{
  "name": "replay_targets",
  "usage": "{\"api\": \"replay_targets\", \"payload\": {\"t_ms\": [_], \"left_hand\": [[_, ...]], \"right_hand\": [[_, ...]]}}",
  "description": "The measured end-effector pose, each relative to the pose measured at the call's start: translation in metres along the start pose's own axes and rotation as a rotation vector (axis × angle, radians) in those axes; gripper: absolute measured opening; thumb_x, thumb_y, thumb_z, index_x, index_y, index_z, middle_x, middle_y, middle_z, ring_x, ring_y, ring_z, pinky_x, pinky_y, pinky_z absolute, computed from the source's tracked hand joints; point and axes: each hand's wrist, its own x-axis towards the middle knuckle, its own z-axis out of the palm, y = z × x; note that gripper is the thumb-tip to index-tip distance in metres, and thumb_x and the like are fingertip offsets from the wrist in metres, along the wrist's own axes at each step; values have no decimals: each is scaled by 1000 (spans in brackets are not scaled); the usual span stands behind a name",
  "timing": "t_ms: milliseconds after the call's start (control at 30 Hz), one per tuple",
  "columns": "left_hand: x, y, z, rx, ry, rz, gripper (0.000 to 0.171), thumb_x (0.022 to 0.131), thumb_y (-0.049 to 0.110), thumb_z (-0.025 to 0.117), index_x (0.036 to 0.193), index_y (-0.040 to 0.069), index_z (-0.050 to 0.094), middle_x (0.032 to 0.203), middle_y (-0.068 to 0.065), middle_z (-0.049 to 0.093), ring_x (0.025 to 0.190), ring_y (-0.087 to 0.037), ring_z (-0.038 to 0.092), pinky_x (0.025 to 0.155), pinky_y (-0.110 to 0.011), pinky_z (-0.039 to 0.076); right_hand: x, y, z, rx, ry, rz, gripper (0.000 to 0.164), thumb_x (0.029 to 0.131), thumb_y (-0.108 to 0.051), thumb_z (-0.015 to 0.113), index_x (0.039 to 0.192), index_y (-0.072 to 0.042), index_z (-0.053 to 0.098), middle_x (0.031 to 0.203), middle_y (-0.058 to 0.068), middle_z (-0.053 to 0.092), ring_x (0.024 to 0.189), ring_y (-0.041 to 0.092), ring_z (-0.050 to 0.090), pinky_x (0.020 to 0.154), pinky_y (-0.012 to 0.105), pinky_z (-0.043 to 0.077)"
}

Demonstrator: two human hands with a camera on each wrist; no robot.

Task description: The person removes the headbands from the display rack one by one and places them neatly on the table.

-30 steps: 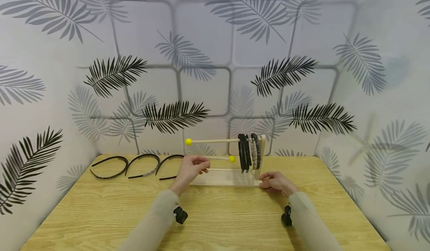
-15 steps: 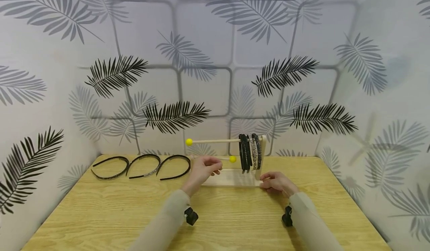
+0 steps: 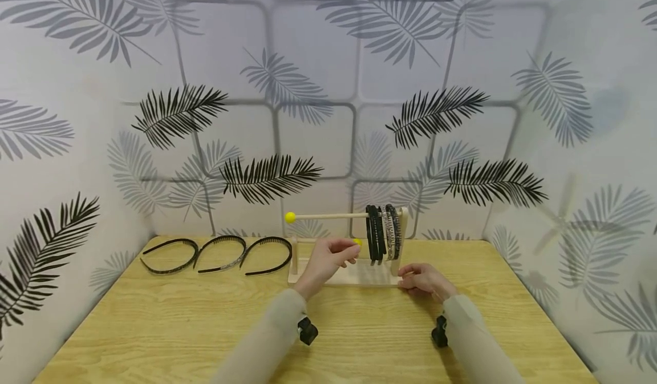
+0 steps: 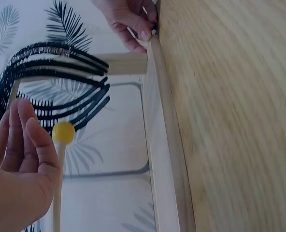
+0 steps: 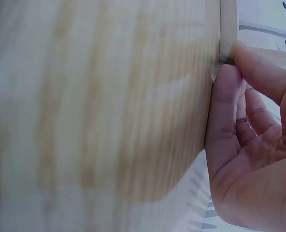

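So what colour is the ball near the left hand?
Yellow; the ball shows best in the left wrist view.

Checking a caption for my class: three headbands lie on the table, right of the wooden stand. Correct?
Not quite: the head view shows the three headbands on the table to the left of the wooden stand, not its right.
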Motion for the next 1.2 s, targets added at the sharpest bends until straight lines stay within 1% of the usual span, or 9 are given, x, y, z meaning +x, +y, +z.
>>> {"api": "replay_targets", "payload": {"t_ms": [100, 200, 300, 433, 567, 700, 833, 1000, 1200], "left_hand": [[2, 0, 11, -20, 2, 12, 33, 92, 28, 71, 117, 5, 70, 103, -9, 73, 84, -12, 66, 77, -39, 56], [5, 0, 20, -26, 21, 13, 37, 91, 26, 72, 122, 5, 68, 109, -10, 72, 88, -11, 66, 79, -37, 56], [7, 1, 26, -34, 45, 12, 42, 90, 26, 73, 125, 3, 66, 113, -12, 71, 91, -11, 66, 80, -30, 55], [11, 3, 33, -55, 65, 11, 39, 90, 24, 73, 124, 5, 68, 114, -13, 71, 97, -15, 66, 86, -32, 55], [14, 4, 37, -76, 84, -5, 37, 90, 21, 73, 123, 5, 68, 116, -14, 70, 104, -20, 65, 91, -35, 54], [16, 8, 39, -104, 97, -18, 40, 90, 21, 72, 126, 4, 66, 121, -14, 68, 111, -23, 63, 94, -37, 53], [17, 12, 41, -106, 80, -34, 43, 91, 21, 72, 129, 4, 63, 125, -15, 66, 116, -26, 62, 97, -40, 51], [18, 11, 43, -97, 70, -66, 45, 91, 22, 72, 131, 4, 62, 127, -15, 65, 117, -26, 61, 97, -40, 52], [21, 12, 48, -86, 57, -79, 48, 93, 29, 70, 134, 5, 60, 130, -14, 63, 120, -27, 60, 98, -41, 51]], "right_hand": [[0, 0, -1, -4, 5, 0, 32, 91, -7, 68, 120, 4, 59, 99, 9, 68, 80, 13, 64, 70, 29, 55], [2, 1, -1, -6, 18, 7, 31, 90, -7, 68, 119, 3, 60, 98, 9, 68, 79, 12, 64, 69, 29, 55], [5, 1, -1, -8, 17, 4, 31, 90, -7, 68, 119, 4, 60, 98, 9, 67, 79, 12, 64, 69, 29, 56], [5, 0, -2, -7, 11, -4, 30, 90, -6, 68, 118, 5, 60, 98, 9, 67, 78, 11, 64, 70, 28, 55], [3, 1, -3, -20, -1, -3, 31, 90, -6, 68, 117, 5, 60, 97, 9, 68, 79, 11, 64, 70, 28, 55], [4, 0, -2, -22, -1, -8, 30, 90, -6, 68, 117, 5, 60, 96, 9, 68, 78, 11, 64, 69, 27, 55], [5, 0, -2, -25, 18, 8, 28, 89, -6, 69, 115, 3, 62, 95, 8, 68, 77, 11, 64, 68, 27, 55], [6, 2, -2, -21, 18, 30, 28, 89, -6, 70, 115, 1, 63, 95, 7, 68, 77, 11, 64, 68, 27, 55], [5, 2, -3, -35, 13, -3, 31, 89, -6, 69, 117, 4, 62, 95, 9, 68, 75, 10, 63, 67, 27, 55]]}}
